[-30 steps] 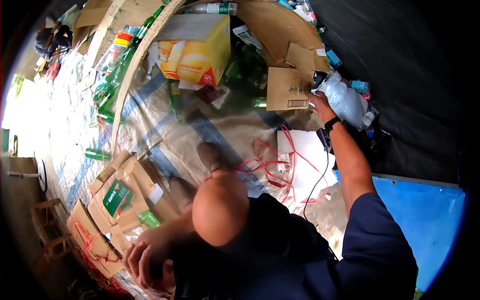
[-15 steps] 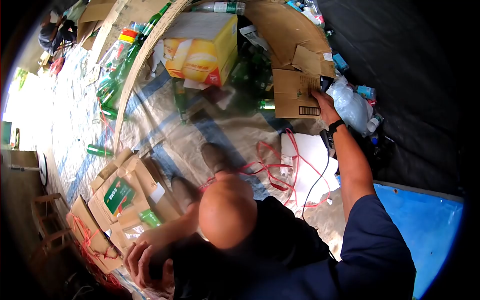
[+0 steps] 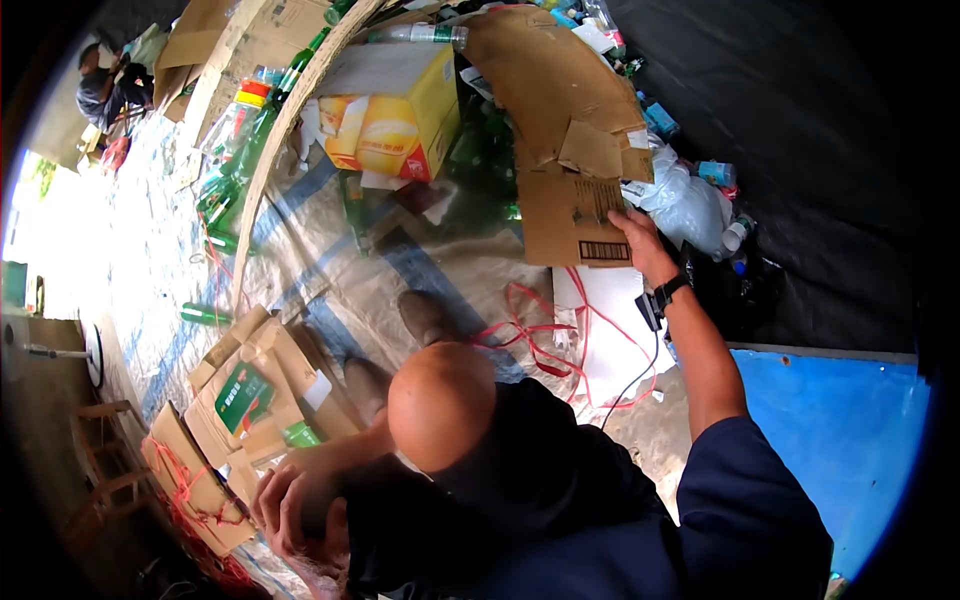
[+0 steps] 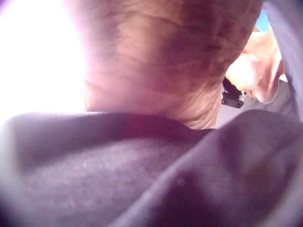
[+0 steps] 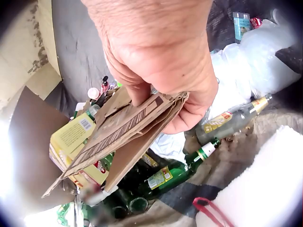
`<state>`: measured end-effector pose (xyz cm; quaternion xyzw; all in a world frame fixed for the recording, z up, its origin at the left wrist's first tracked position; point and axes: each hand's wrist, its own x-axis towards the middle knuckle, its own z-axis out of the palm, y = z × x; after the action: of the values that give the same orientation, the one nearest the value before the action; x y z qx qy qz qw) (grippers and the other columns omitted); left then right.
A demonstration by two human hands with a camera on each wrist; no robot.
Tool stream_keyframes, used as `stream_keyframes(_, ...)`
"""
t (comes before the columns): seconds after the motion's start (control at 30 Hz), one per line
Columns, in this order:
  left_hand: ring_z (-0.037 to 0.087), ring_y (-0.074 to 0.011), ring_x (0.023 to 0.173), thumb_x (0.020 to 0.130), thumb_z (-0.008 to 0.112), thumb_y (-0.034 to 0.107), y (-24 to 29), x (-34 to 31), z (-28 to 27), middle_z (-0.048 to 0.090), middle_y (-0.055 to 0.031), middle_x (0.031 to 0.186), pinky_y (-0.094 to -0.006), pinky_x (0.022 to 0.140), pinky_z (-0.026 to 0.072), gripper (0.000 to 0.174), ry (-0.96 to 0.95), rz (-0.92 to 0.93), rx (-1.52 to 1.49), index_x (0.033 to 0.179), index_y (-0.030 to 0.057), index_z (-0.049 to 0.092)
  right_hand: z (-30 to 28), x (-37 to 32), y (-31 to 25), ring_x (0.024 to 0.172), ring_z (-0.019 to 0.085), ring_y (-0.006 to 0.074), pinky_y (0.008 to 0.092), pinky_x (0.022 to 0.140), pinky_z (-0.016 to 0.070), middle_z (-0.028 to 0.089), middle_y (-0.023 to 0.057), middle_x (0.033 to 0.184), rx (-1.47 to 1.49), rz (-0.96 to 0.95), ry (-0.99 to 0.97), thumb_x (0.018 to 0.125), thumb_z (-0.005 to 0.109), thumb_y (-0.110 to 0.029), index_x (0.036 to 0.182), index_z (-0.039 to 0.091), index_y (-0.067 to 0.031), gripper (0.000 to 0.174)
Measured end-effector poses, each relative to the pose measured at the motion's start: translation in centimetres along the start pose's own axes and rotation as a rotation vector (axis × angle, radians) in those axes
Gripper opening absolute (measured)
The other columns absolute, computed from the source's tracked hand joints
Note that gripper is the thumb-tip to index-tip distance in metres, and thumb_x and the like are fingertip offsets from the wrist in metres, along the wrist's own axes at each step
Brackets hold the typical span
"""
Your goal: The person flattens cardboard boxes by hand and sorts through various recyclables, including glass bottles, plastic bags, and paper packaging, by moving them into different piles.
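Observation:
A flattened brown cardboard box (image 3: 560,225) with a printed barcode is in my right hand (image 3: 643,245), thumb on its upper face and fingers underneath at the right edge. In the right wrist view, the folded cardboard (image 5: 111,135) shows stacked layers pinched at one corner. Beneath it lie green glass bottles (image 5: 163,178). My left hand (image 3: 298,515) hangs loosely curled beside my bent knee, with nothing visible in it. The left wrist view shows mostly skin and dark cloth (image 4: 142,165).
A yellow carton (image 3: 395,115) stands ahead, near more bottles. Plastic bags (image 3: 685,205) lie right of my hand. Red string (image 3: 530,330) crosses the tarp and a white foam sheet (image 3: 610,340). Flattened cardboard (image 3: 250,385) lies at left. A person (image 3: 105,80) sits far left.
My right hand has drawn the cardboard closer to me, so it now overlaps the white sheet's upper edge. The thumb has come onto its top face. My left hand stays beside the knee.

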<state>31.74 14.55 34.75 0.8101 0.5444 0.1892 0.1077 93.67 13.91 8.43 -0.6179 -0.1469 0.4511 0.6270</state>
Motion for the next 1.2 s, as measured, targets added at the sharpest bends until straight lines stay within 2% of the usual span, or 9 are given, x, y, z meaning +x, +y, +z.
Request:
stream_keyframes(0.03, 0.054, -0.0397, 0.116, 0.076, 0.078, 0.027, 0.0, -0.1, 0.0, 0.064, -0.0142, 0.118, -0.051, 0.103, 0.041, 0.041, 0.009, 0.004, 0.0, 0.11, 0.0053, 0.068, -0.1, -1.1, 0.3, 0.091, 0.069, 0.0176, 0.0335, 0.084, 0.0561, 0.072, 0.0079, 0.103, 0.009, 0.055, -0.001, 0.094, 0.071, -0.022, 0.11, 0.068, -0.0008, 0.027)
stream_keyframes(0.13, 0.054, -0.0393, 0.116, 0.076, 0.078, 0.028, -0.1, -0.4, -0.1, 0.064, -0.0145, 0.117, -0.0508, 0.103, 0.0412, 0.042, 0.017, -0.014, -0.014, 0.109, 0.0052, 0.068, -0.1, -3.6, 2.4, 0.093, 0.066, 0.0142, 0.0301, 0.084, 0.0533, 0.07, 0.0052, 0.101, -0.03, -0.016, 0.01, 0.094, 0.07, -0.022, 0.107, 0.068, -0.0022, 0.023)
stream_keyframes(0.37, 0.053, -0.0374, 0.12, 0.08, 0.077, 0.03, 0.1, -0.7, -0.5, 0.063, -0.0155, 0.119, -0.0482, 0.108, 0.0376, 0.043, 0.011, -0.023, -0.012, 0.112, 0.0043, 0.067, 0.8, -11.6, 5.0, 0.089, 0.064, 0.0118, 0.0297, 0.079, 0.0537, 0.067, 0.0025, 0.099, 0.063, 0.035, 0.043, 0.097, 0.066, -0.02, 0.105, 0.065, -0.0029, 0.019)
stream_keyframes(0.5, 0.054, -0.039, 0.119, 0.079, 0.077, 0.029, 0.1, -0.8, -0.6, 0.064, -0.0151, 0.118, -0.0494, 0.105, 0.04, 0.041, 0.031, -0.004, -0.001, 0.11, 0.005, 0.068, -0.2, -14.2, 7.2, 0.079, 0.054, 0.007, 0.0258, 0.071, 0.0468, 0.06, -0.0027, 0.088, -0.06, -0.024, 0.1, 0.097, 0.068, -0.021, 0.093, 0.061, -0.0054, 0.018)
stream_keyframes(0.57, 0.055, -0.0405, 0.117, 0.076, 0.077, 0.028, 0.1, -1.0, -0.7, 0.065, -0.0151, 0.116, -0.0505, 0.103, 0.0426, 0.04, 0.045, -0.006, 0.005, 0.108, 0.0055, 0.069, -0.5, -15.0, 7.6, 0.08, 0.055, 0.0069, 0.0258, 0.071, 0.047, 0.06, -0.0028, 0.087, -0.068, -0.025, 0.101, 0.097, 0.068, -0.022, 0.093, 0.061, -0.0055, 0.018)
stream_keyframes(0.63, 0.053, -0.0374, 0.122, 0.08, 0.077, 0.028, 0.0, -1.2, -0.8, 0.063, -0.015, 0.121, -0.0489, 0.109, 0.0369, 0.042, 0.022, -0.008, -0.016, 0.113, 0.0045, 0.067, -0.4, -15.8, 7.6, 0.078, 0.055, 0.0067, 0.0257, 0.07, 0.0478, 0.059, -0.0033, 0.086, -0.087, -0.021, 0.108, 0.097, 0.068, -0.021, 0.092, 0.061, -0.0062, 0.018)
stream_keyframes(0.77, 0.052, -0.0375, 0.123, 0.081, 0.077, 0.025, 0.0, -1.6, -0.7, 0.063, -0.0153, 0.123, -0.0488, 0.11, 0.0361, 0.041, 0.04, -0.026, -0.017, 0.114, 0.0046, 0.067, -0.7, -17.0, 7.4, 0.076, 0.057, 0.0067, 0.0254, 0.068, 0.0487, 0.058, -0.0037, 0.085, -0.013, 0.034, 0.08, 0.097, 0.067, -0.02, 0.091, 0.06, -0.0065, 0.016)
stream_keyframes(0.9, 0.052, -0.0369, 0.124, 0.08, 0.077, 0.023, 0.7, -1.7, -1.1, 0.063, -0.0154, 0.124, -0.0485, 0.11, 0.0358, 0.04, 0.014, -0.072, -0.024, 0.115, 0.0047, 0.067, 0.0, -19.0, 4.6, 0.096, 0.068, 0.0137, 0.0294, 0.084, 0.0556, 0.069, 0.0038, 0.106, 0.065, 0.151, -0.003, 0.098, 0.064, -0.019, 0.113, 0.064, -0.0019, 0.022)
stream_keyframes(1.2, 0.053, -0.0357, 0.123, 0.078, 0.076, 0.015, 1.0, -1.5, -1.0, 0.063, -0.0151, 0.125, -0.0469, 0.109, 0.0372, 0.04, 0.002, -0.037, -0.026, 0.116, 0.0045, 0.067, 1.3, -23.0, -0.4, 0.105, 0.069, 0.0174, 0.0328, 0.089, 0.0574, 0.069, 0.0072, 0.118, 0.195, 0.247, -0.066, 0.099, 0.062, -0.02, 0.129, 0.061, -0.0031, 0.035)
